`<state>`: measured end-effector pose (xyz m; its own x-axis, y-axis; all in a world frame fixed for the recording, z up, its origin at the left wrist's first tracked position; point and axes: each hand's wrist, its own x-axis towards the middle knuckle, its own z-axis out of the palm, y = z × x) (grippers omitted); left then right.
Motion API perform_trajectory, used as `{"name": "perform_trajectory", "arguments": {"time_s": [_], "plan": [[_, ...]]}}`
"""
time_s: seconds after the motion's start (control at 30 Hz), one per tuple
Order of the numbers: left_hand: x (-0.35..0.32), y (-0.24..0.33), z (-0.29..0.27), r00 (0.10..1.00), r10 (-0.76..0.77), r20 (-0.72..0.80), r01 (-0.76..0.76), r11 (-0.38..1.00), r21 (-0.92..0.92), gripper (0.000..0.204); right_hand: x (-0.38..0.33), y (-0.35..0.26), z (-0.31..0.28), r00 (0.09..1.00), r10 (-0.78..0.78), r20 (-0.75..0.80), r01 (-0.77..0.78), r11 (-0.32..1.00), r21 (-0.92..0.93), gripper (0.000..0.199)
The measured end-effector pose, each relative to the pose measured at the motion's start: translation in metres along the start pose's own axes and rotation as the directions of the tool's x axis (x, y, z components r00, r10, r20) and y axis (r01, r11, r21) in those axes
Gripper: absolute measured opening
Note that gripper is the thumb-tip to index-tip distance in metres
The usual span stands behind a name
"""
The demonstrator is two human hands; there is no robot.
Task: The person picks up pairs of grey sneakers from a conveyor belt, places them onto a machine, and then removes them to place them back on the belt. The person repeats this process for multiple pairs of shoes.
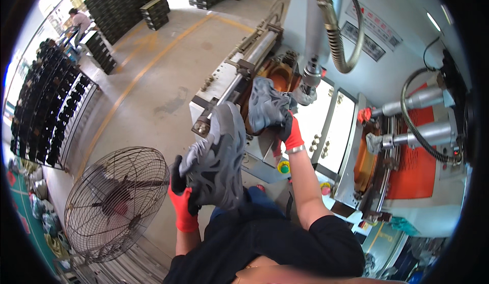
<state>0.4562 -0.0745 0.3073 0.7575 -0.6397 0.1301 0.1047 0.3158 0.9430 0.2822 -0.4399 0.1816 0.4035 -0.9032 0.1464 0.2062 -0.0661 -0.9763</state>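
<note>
My left hand (184, 197), in a red and black glove, is closed around one end of a grey sneaker (220, 154) in front of my body. The sneaker stands on end, with dark grey overlays on its side. My right hand (291, 131), gloved alike, grips a second grey sneaker (266, 105) at its near end. That one is over the near edge of a pressing machine, beside an orange-brown mould (279, 76). A metal press rod (311, 70) hangs just right of the mould. The right fingers are partly hidden by the shoe.
A large wire-caged fan (118, 202) stands at my left. To the right is a second mould (364, 164) with horizontal press cylinders (425, 134). Hoses (333, 34) hang above the machine. A rack of dark items (51, 106) and stacked boxes (114, 11) stand far left, near a seated person (80, 22).
</note>
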Motion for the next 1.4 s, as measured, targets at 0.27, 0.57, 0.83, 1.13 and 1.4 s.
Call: {"name": "perform_trajectory", "arguments": {"time_s": [0.27, 0.57, 0.83, 1.13, 1.4], "plan": [[0.082, 0.024, 0.044, 0.98, -0.063, 0.19, 0.069, 0.997, -0.026, 0.076, -0.197, -0.061, -0.058, 0.947, -0.315, 0.066, 0.287, 0.733, -0.617, 0.065], [0.231, -0.119, 0.175, 0.832, -0.223, 0.508, 0.262, 0.965, -0.005, 0.052, -0.297, -0.145, -0.087, 0.775, 0.332, -0.538, -0.224, 0.94, 0.259, 0.041], [0.279, -0.254, 0.27, 0.876, -0.081, 0.476, -0.416, 0.377, 0.828, 0.07, -0.357, -0.146, -0.13, 0.794, -0.042, -0.606, -0.288, 0.853, -0.436, 0.041], [0.259, -0.288, 0.275, 0.875, -0.069, 0.479, -0.443, 0.287, 0.85, 0.074, -0.343, -0.158, -0.144, 0.808, -0.117, -0.578, -0.323, 0.732, -0.6, 0.052], [0.257, -0.272, 0.281, 0.889, -0.147, 0.434, -0.367, 0.34, 0.866, 0.086, -0.337, -0.155, -0.124, 0.849, -0.152, -0.505, -0.235, 0.749, -0.62, 0.05]]}}
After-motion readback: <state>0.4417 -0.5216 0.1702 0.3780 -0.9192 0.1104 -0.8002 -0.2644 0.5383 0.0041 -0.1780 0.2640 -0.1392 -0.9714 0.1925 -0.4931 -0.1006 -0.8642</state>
